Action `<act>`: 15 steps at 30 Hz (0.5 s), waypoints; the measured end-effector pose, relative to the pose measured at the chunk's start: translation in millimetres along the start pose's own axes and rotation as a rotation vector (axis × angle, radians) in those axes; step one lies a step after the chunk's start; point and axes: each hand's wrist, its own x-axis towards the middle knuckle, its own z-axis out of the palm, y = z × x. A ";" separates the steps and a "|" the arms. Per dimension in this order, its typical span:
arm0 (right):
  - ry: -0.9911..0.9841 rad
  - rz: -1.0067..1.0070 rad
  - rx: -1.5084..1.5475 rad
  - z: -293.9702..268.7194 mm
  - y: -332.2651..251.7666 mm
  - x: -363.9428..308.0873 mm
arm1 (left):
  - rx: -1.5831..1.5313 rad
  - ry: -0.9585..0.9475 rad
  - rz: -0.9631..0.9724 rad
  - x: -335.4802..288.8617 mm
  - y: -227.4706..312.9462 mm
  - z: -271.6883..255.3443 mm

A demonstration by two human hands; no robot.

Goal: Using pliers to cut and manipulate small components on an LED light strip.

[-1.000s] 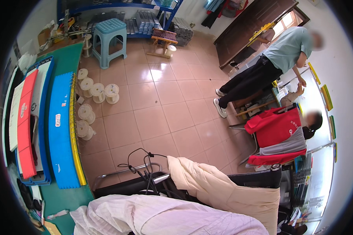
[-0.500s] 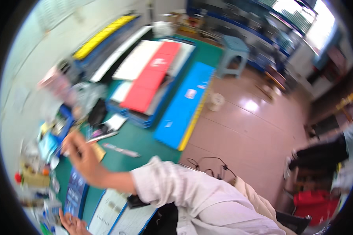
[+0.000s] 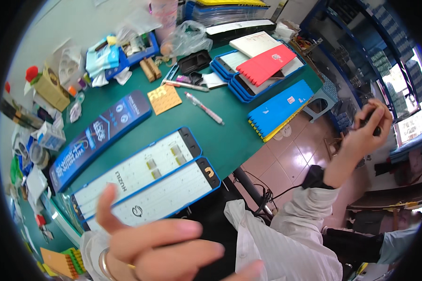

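Note:
My left hand [image 3: 159,243] hovers close to the camera at the bottom, fingers apart, with nothing in it. Behind it, a long, flat, blue-edged case [image 3: 145,187] lies opened out on the green table, with two white panels and several small clear, yellowish pieces on the upper one. My right hand [image 3: 373,124] is raised at the far right, out beyond the table, over the floor. Its fingers curl round a small dark object [image 3: 376,129], mostly hidden and too small to name.
Past the case lie a long dark-blue box [image 3: 98,136], a tan cutout sheet [image 3: 164,99] and a pen [image 3: 205,108]. Farther right are blue trays with a red folded board [image 3: 267,64] and a blue board [image 3: 281,107] at the table edge. A stool [image 3: 324,98] stands beyond; cables [image 3: 262,196] hang below.
The view has turned. My right hand has gone from over the table's left side to the far right, past the edge. My left hand now shows larger and nearer, fingers spread.

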 end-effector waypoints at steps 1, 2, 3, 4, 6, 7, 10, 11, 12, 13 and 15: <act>-0.083 -0.001 -0.206 -23.7 5.7 5.3 | -0.057 0.090 -0.163 -9.2 14.7 12.2; -0.158 -0.085 -0.461 -60.2 19.4 15.1 | -0.088 0.041 0.026 -14.0 -2.4 26.0; -0.237 -0.157 -0.678 -70.7 22.4 13.9 | -0.082 0.001 0.199 -22.8 -13.3 25.3; -0.233 -0.157 -0.680 -75.7 29.0 10.0 | -0.142 -0.025 0.033 -27.4 2.2 24.4; -0.574 -0.307 -0.838 -69.2 35.1 -0.3 | -0.162 -0.018 0.193 -19.7 -8.4 16.4; -0.727 -0.316 -0.795 -59.2 39.4 -11.3 | -0.177 -0.008 0.344 -17.9 -13.1 13.7; -0.960 -0.139 -0.754 -43.6 57.8 -38.4 | -0.183 0.156 0.176 -31.1 15.4 22.6; -1.092 -0.081 -0.741 -41.4 67.2 -48.1 | -0.171 0.157 0.164 -30.4 16.6 23.7; -1.096 -0.088 -0.735 -41.4 74.7 -54.5 | -0.195 0.178 0.219 -24.7 15.7 24.9; -1.126 -0.105 -0.721 -40.6 81.3 -61.2 | -0.218 0.199 0.276 -21.1 17.4 25.2; -1.140 -0.125 -0.710 -34.8 89.7 -72.1 | -0.085 0.141 0.186 -24.1 17.7 25.4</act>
